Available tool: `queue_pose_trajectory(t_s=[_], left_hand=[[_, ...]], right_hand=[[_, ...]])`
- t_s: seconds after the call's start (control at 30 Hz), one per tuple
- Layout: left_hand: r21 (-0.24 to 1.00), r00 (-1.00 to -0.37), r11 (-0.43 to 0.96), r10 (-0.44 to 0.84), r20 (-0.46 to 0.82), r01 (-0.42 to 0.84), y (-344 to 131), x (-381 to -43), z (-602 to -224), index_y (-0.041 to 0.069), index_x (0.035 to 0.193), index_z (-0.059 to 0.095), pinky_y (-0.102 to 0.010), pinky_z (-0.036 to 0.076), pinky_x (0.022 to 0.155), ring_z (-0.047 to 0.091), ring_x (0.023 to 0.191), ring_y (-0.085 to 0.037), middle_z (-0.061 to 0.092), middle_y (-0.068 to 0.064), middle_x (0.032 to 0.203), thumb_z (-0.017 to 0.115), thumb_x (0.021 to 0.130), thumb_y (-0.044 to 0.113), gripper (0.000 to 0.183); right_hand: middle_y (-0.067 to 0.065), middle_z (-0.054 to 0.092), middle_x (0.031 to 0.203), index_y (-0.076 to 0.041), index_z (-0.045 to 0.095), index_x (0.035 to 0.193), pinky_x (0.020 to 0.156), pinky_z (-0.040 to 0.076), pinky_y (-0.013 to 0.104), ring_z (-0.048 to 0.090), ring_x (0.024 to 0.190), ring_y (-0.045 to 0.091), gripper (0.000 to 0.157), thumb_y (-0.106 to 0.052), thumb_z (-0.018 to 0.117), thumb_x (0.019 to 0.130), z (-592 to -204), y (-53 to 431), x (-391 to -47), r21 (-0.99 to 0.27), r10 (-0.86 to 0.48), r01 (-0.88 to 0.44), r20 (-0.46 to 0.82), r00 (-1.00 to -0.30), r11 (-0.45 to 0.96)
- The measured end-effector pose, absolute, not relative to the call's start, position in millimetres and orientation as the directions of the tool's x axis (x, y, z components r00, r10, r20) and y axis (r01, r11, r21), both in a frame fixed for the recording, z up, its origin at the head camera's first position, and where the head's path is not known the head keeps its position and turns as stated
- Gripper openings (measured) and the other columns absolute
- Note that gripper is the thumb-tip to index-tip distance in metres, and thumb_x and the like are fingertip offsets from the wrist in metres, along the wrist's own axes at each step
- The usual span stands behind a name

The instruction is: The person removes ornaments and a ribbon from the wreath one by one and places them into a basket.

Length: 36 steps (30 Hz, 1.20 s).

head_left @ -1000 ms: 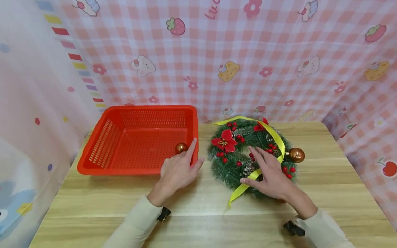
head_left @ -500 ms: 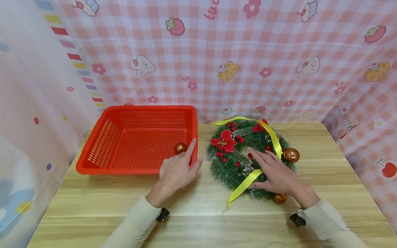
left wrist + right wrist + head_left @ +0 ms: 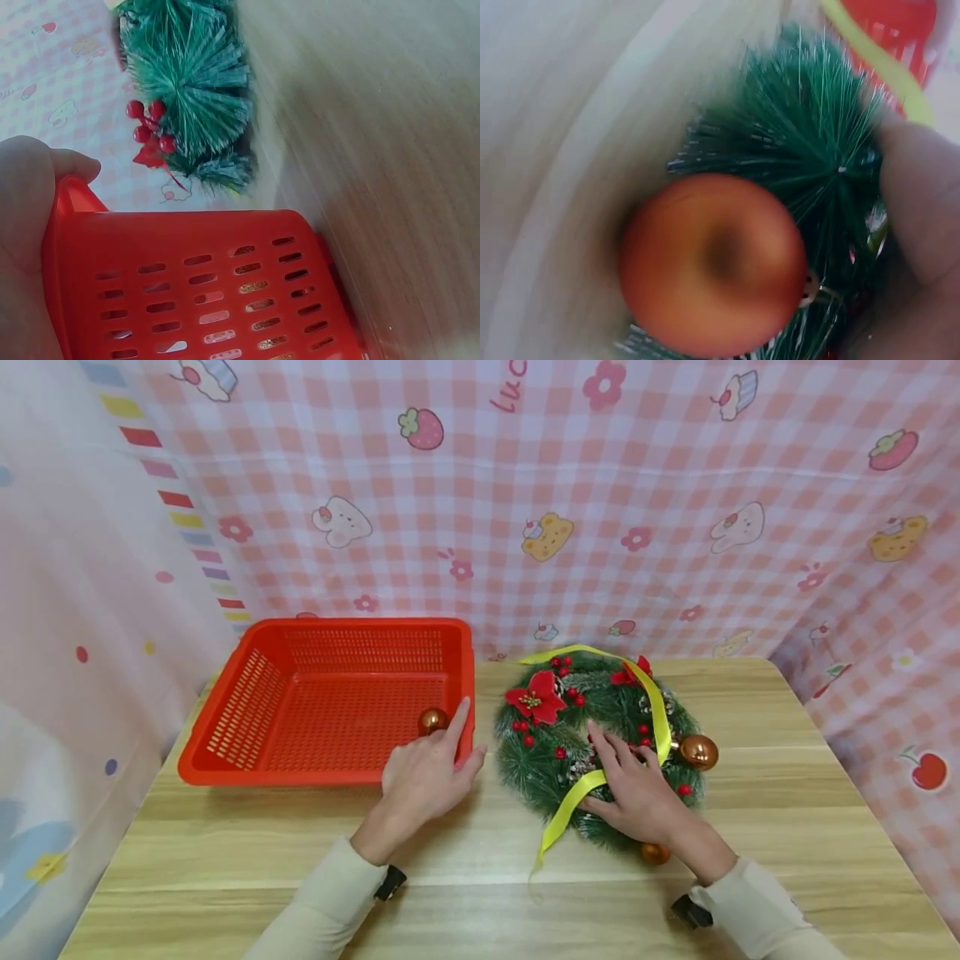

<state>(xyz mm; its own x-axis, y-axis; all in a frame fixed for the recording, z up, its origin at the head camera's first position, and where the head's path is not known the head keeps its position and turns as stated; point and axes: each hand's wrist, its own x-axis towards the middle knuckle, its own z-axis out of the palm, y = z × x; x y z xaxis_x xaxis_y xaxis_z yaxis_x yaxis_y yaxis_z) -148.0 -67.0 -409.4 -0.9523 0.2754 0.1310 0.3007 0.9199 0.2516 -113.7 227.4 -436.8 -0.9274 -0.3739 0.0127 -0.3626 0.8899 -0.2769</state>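
Note:
A green Christmas wreath (image 3: 525,768) with red flowers, berries and pinecones lies on the table's right half. Its near right side is under my right hand (image 3: 637,789), which grips the ring, fingers reaching toward the centre hole. Yellow ribbon (image 3: 660,718) runs loosely over the wreath and beneath this hand. One copper bauble (image 3: 698,752) sticks out at the right; a second bauble (image 3: 712,262) hangs at the near edge. My left hand (image 3: 423,777) holds the red plastic basket (image 3: 330,777) by its near right corner, index finger along the rim and thumb outside.
Inside the basket, by its right wall, sits another copper bauble (image 3: 432,721). A pink checked curtain (image 3: 487,527) hangs behind the wooden table (image 3: 480,893) and along its sides. Dark straps (image 3: 690,912) show at both wrists.
My right hand has settled onto the wreath, which has turned slightly clockwise: the right bauble went nearer me, the near one left. The left hand stays on the basket.

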Motion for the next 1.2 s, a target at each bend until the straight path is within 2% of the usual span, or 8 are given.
queue_pose_trajectory(t_s=[0.33,0.53,0.6,0.7,0.8,0.93,1.03,1.2], left_hand=[[0.246,-0.952,0.921,0.275,0.136,0.301,-67,-148,-409,0.027,0.149,0.022,-0.029,0.030,0.035,0.037,0.041,-0.014,0.042,0.004,0.057,0.042,0.091,0.054,0.067],[0.240,-0.953,0.924,0.271,0.135,0.297,-68,-148,-409,0.028,0.149,0.022,-0.028,0.029,0.034,0.036,0.040,-0.013,0.042,0.004,0.056,0.038,0.091,0.056,0.067],[0.243,-0.952,0.923,0.273,0.138,0.299,-68,-148,-408,0.027,0.149,0.022,-0.028,0.029,0.034,0.035,0.040,-0.013,0.042,0.004,0.056,0.037,0.091,0.056,0.067],[0.247,-0.950,0.919,0.278,0.141,0.306,-67,-147,-408,0.027,0.149,0.021,-0.028,0.028,0.034,0.034,0.039,-0.012,0.041,0.003,0.056,0.036,0.091,0.056,0.067],[0.247,-0.950,0.919,0.280,0.137,0.307,-67,-147,-408,0.027,0.149,0.021,-0.027,0.027,0.033,0.032,0.038,-0.012,0.041,0.003,0.056,0.036,0.091,0.056,0.067],[0.246,-0.953,0.921,0.278,0.125,0.301,-67,-147,-408,0.027,0.149,0.020,-0.026,0.026,0.033,0.032,0.038,-0.012,0.041,0.004,0.056,0.036,0.091,0.056,0.067],[0.243,-0.953,0.923,0.276,0.126,0.299,-68,-148,-408,0.027,0.150,0.020,-0.026,0.026,0.033,0.033,0.038,-0.012,0.042,0.004,0.056,0.035,0.091,0.056,0.066],[0.242,-0.946,0.917,0.286,0.152,0.316,-68,-148,-409,0.026,0.149,0.022,-0.026,0.027,0.033,0.033,0.038,-0.011,0.041,0.004,0.055,0.037,0.092,0.055,0.066]], right_hand=[[0.029,0.031,0.141,-0.014,0.000,0.151,0.099,0.016,0.062,0.036,0.127,0.043,0.102,-0.049,0.066,0.082,-438,179,-109,-0.332,-0.095,-0.088,-0.004,-0.996,0.939],[0.031,0.024,0.142,-0.013,-0.002,0.151,0.100,0.013,0.064,0.029,0.127,0.047,0.103,-0.048,0.066,0.082,-431,161,-113,-0.401,-0.012,0.009,-0.049,-0.999,0.916],[0.031,0.020,0.145,-0.013,-0.004,0.150,0.101,0.012,0.065,0.023,0.130,0.049,0.105,-0.049,0.066,0.082,-423,164,-113,-0.442,-0.018,0.018,-0.076,-0.997,0.897],[0.029,0.014,0.148,-0.017,-0.006,0.150,0.102,0.019,0.066,0.018,0.133,0.049,0.105,-0.056,0.063,0.081,-401,176,-112,-0.523,-0.070,0.000,-0.114,-0.991,0.852],[0.023,0.013,0.152,-0.022,-0.001,0.151,0.098,0.025,0.068,0.016,0.135,0.046,0.100,-0.062,0.058,0.081,-373,199,-111,-0.587,-0.168,-0.071,-0.112,-0.979,0.806],[0.013,0.014,0.154,-0.027,0.007,0.150,0.100,0.020,0.069,0.012,0.139,0.042,0.089,-0.053,0.060,0.084,-346,241,-120,-0.630,-0.281,-0.172,-0.075,-0.957,0.757],[0.009,0.014,0.155,-0.031,0.010,0.149,0.101,0.017,0.068,0.011,0.140,0.039,0.082,-0.043,0.062,0.087,-345,273,-135,-0.666,-0.309,-0.183,-0.076,-0.948,0.723],[0.007,0.008,0.156,-0.037,0.012,0.148,0.098,0.017,0.070,0.008,0.141,0.039,0.077,-0.037,0.062,0.089,-366,312,-160,-0.721,-0.304,-0.111,-0.144,-0.942,0.685]])
